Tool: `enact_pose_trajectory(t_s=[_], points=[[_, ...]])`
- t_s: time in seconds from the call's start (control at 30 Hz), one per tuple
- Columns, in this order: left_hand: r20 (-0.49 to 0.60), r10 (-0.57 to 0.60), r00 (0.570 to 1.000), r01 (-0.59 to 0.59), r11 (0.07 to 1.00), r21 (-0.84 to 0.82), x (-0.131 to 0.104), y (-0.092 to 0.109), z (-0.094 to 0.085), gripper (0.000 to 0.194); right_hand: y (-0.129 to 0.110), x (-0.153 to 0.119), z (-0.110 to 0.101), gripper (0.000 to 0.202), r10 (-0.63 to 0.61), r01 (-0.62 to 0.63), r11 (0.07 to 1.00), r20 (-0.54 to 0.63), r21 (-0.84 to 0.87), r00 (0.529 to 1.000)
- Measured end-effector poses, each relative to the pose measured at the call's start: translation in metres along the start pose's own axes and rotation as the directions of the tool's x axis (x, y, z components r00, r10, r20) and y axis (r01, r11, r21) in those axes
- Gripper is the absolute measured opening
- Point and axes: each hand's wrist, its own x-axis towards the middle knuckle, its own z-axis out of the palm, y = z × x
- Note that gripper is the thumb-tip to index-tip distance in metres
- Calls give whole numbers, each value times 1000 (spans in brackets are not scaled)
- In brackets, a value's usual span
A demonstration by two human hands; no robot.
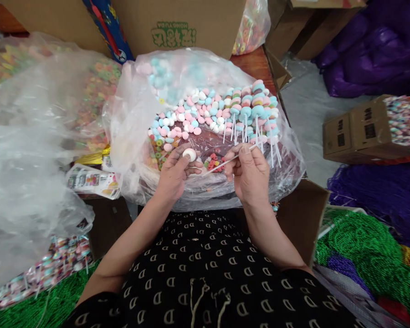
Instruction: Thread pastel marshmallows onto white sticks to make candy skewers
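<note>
Between the thumb and fingers of my left hand [176,172] is a round white candy [189,155]. My right hand [250,172] pinches a thin white stick [222,165], whose free end slants down toward my left hand without touching the candy. Beyond my hands, loose pink, blue and white candies [191,111] lie on clear plastic. Stacked candies on white sticks [256,107] are piled behind my right hand. Small red rings [213,161] lie between my hands, and green and orange rings [157,152] lie beside my left hand.
A large clear bag of colourful rings [95,95] stands at the left. A cardboard box [191,23] rises behind the candies. At the right are a carton [358,132], purple bags [376,50] and green strands [372,255]. An open box flap [304,214] is near my right forearm.
</note>
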Motion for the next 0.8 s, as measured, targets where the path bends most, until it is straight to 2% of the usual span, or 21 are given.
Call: enact_pose_trajectory(t_s=[0.17,0.4,0.57,0.67,0.73,0.8], points=[[-8,-29,1000,29,999,12,0,1,-4,35,13,-2,-1,31,-1,1,1000,0,9,1000],[-7,-45,999,45,998,-43,-2,3,0,32,21,0,-9,30,-107,108,991,13,-78,994],[-19,-61,998,59,996,-63,-5,6,3,30,22,-1,-6,25,-72,73,997,-12,23,997],[-32,-50,998,48,997,-57,-4,6,3,28,25,-5,-2,25,-66,67,998,-13,14,998],[-58,-40,998,37,997,-65,-3,4,2,25,26,-11,-1,27,-109,109,994,-21,-16,994],[-88,-37,995,30,996,-81,-1,3,1,25,25,-17,-3,25,-207,208,975,15,-79,978]])
